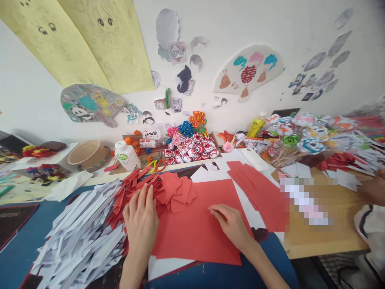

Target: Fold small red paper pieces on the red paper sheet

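Observation:
My left hand point(140, 216) reaches over the near edge of a pile of red folded paper strips point(135, 192), its fingers stretched and slightly bent, with nothing seen in them. Small red paper pieces point(177, 186) lie just right of its fingertips. Beneath both hands is a large red paper sheet point(195, 237), with white paper showing under its lower edge. My right hand point(231, 224) hovers at or just above that sheet's right part; its fingers are curled together and no paper shows in them. A heap of white folded paper strips point(81, 237) spreads left of my left hand.
Scissors point(156, 165) and a white bottle point(128, 155) stand behind the red pile. Red-and-white paper flowers point(195, 148) fill the back. More red sheets point(260, 196) lie at right, before paper flowers on sticks point(313, 144). Another person's sleeve point(371, 226) shows at far right.

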